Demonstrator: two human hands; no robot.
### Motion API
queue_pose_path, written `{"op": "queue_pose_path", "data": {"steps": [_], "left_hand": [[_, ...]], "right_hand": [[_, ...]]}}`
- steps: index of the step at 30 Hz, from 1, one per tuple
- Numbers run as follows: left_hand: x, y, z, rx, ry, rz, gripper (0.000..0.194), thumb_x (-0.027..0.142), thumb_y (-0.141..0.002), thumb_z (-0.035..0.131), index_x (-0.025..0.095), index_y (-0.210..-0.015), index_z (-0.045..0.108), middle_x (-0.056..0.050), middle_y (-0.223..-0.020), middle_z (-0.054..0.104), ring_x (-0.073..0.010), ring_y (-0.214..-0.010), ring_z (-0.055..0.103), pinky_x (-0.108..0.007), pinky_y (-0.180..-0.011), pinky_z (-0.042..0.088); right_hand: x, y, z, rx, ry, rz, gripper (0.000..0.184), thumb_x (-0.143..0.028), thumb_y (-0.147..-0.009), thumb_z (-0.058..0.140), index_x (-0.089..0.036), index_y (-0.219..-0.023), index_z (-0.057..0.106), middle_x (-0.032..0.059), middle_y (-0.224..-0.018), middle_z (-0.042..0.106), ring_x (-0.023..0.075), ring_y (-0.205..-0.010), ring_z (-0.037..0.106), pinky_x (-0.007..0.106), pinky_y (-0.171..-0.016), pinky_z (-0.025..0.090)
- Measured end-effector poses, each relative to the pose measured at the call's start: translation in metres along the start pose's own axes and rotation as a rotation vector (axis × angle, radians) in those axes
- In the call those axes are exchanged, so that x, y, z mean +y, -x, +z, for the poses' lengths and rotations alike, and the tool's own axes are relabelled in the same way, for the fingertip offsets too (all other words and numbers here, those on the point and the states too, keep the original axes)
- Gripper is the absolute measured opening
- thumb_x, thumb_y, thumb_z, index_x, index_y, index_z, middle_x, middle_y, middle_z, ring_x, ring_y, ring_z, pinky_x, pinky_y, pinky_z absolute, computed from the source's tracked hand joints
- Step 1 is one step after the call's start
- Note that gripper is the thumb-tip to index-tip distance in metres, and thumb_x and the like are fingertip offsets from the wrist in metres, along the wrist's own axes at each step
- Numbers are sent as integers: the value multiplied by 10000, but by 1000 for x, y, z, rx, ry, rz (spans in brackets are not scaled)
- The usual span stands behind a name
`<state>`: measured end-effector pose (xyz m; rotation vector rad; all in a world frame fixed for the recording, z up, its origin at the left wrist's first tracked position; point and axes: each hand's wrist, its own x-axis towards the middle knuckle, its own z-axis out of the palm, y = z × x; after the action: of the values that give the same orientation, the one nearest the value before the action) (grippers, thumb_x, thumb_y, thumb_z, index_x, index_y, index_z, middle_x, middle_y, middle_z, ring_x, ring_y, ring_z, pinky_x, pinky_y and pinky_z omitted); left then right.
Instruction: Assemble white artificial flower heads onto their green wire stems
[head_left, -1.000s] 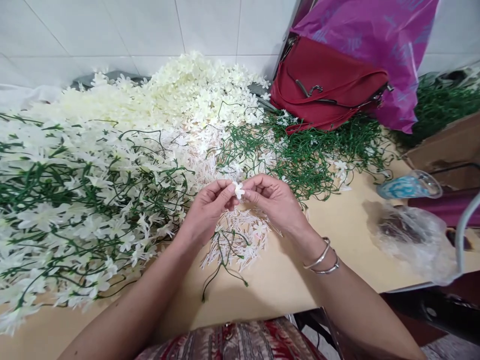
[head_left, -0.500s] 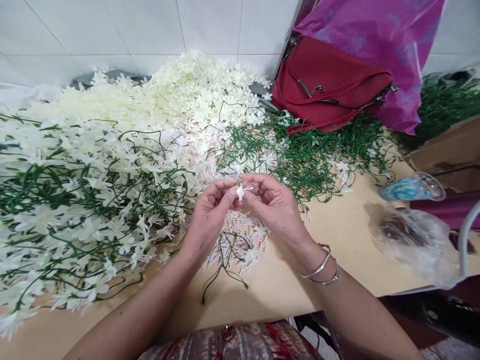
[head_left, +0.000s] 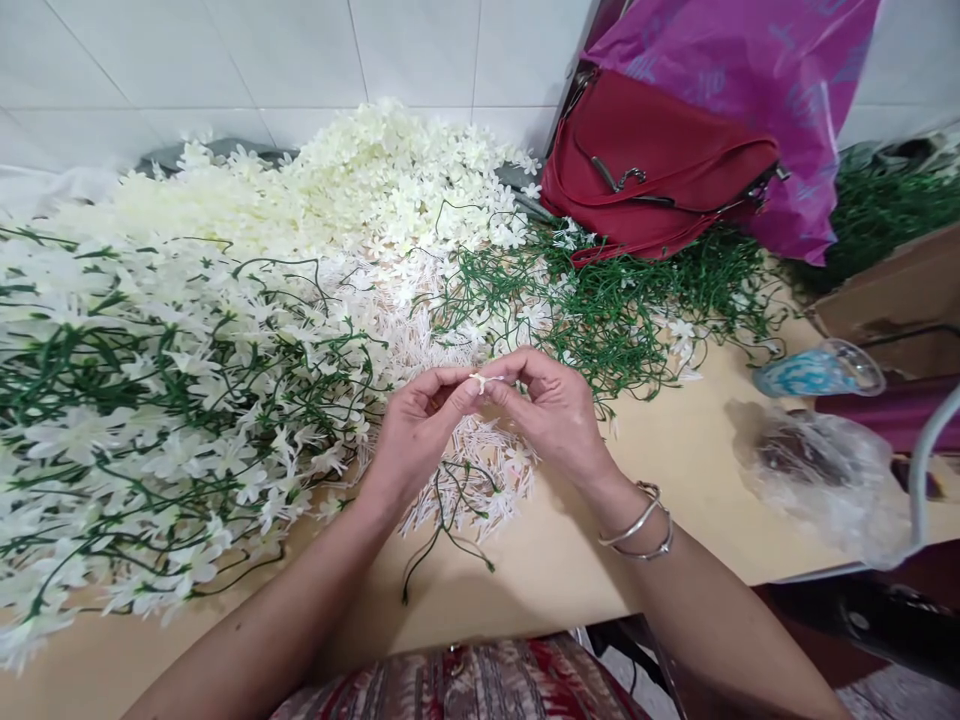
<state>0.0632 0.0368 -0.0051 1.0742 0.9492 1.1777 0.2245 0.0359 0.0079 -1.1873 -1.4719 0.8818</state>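
Between my fingertips is a small white artificial flower (head_left: 478,382), mostly covered by the thumbs. My left hand (head_left: 431,425) pinches it from the left side. My right hand (head_left: 551,405) is closed on a thin white stamen piece (head_left: 495,379) that meets the flower. Under and around both hands lie many loose white stamen pieces (head_left: 495,480). A branched green stem (head_left: 444,525) rests on the table (head_left: 555,560) just below my hands.
Finished-looking white flowers on green stems (head_left: 187,400) cover the left. Cream blossoms (head_left: 360,180) are heaped behind, green stems (head_left: 622,310) at right. Further right are a red handbag (head_left: 652,160), purple bag (head_left: 750,60), plastic cup (head_left: 817,372), clear plastic bag (head_left: 832,470) and cardboard box (head_left: 892,290).
My hands have come closer together at the fingertips, and the flower has turned so that less of it shows. The view has shifted very slightly.
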Motion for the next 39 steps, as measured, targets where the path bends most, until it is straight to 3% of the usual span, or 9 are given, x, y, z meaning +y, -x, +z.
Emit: {"op": "queue_pose_path", "data": {"steps": [5,7,11,13,18,22,26,34,39], "left_hand": [[7,2,-2,48,-130,123,251,303,-924,779,206,-1144,706,-45,-1065,733,-156,-935,680,-286,-859,572],[20,5,-5,-3,-290,223,165,256,-968,721,205,-1123,701,-43,-1054,716,-159,-950,679,-291,-871,567],[49,14,-16,-389,-743,420,80,152,-991,677,205,-1021,730,-21,-997,722,-142,-895,684,-266,-812,539],[53,21,-25,-519,-894,480,91,151,-1017,647,197,-1032,723,-32,-1036,730,-155,-941,702,-279,-838,533],[36,38,-47,-482,-1143,538,134,198,-1065,582,185,-1077,715,-70,-1129,723,-205,-1010,700,-335,-894,522],[31,43,-55,-487,-1170,523,127,200,-1056,599,182,-1110,712,-73,-1153,714,-215,-1049,683,-354,-942,502],[31,45,-47,-460,-1159,532,108,204,-1040,632,194,-1117,707,-62,-1151,706,-211,-1046,665,-365,-955,481],[12,35,-25,-596,-1472,594,131,151,-1035,601,182,-991,721,-70,-1072,711,-256,-968,644,-451,-937,419],[16,30,-25,-498,-1290,565,119,164,-1030,616,184,-956,706,-51,-1027,740,-234,-943,660,-423,-923,429]], "right_hand": [[9,-6,-8,127,1,-68,72,-220,-906,754,-244,-868,698,30,-1001,707,199,-965,647,356,-882,507],[14,-10,-11,142,-91,-79,105,-259,-915,760,-245,-872,665,35,-1051,712,205,-999,674,368,-905,523],[22,-14,-14,145,-177,-45,188,-348,-923,773,-259,-876,615,-15,-826,664,174,-753,650,352,-766,519],[23,-15,-16,152,-148,-54,231,-393,-917,786,-262,-869,601,-24,-778,629,169,-716,608,345,-727,493],[22,-15,-17,141,-102,-92,307,-469,-915,783,-263,-846,565,-16,-787,576,169,-724,549,342,-699,457],[26,-15,-15,137,-109,-98,281,-434,-919,778,-259,-849,569,-21,-783,549,163,-713,519,336,-692,436],[28,-15,-13,125,-114,-75,251,-404,-911,778,-258,-860,580,-24,-772,558,163,-707,526,331,-678,430],[29,-15,-11,130,-130,-68,164,-276,-906,744,-248,-863,588,-32,-756,572,155,-695,530,324,-682,420],[29,-14,-11,117,-131,-58,150,-276,-912,732,-249,-867,591,-32,-758,576,158,-695,540,323,-685,432]]}}
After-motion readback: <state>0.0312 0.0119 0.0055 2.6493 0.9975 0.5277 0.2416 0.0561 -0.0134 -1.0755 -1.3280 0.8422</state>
